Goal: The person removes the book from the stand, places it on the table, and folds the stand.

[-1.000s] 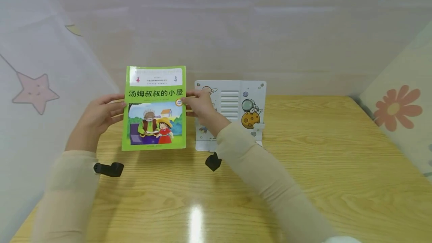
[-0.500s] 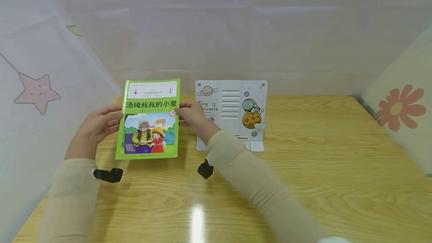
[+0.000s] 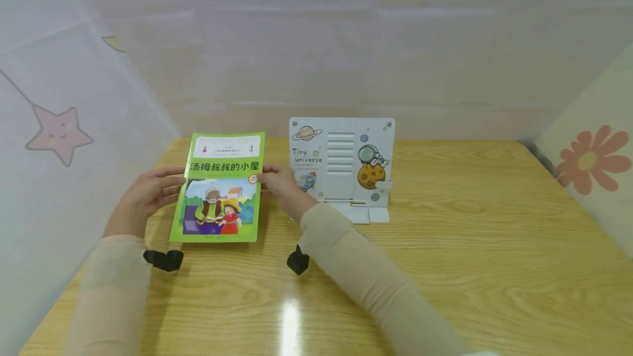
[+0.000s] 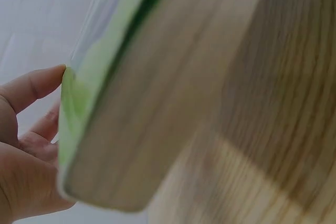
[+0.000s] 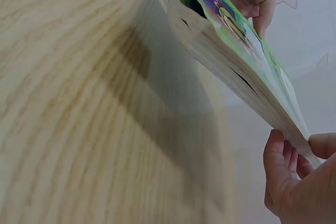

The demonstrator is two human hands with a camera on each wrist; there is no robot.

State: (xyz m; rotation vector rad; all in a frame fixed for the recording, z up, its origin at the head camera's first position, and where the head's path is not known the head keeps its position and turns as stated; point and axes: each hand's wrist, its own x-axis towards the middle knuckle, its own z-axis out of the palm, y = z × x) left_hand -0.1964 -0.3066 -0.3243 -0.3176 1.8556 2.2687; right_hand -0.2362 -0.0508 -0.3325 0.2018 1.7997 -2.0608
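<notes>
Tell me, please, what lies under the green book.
Under the held green book, the right wrist view shows fingers of the right grip and, below, shadowed wooden tabletop. The back cover faces away, unseen.

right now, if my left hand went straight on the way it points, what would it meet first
The green book, most likely: the left hand appears to touch its left edge.
</notes>
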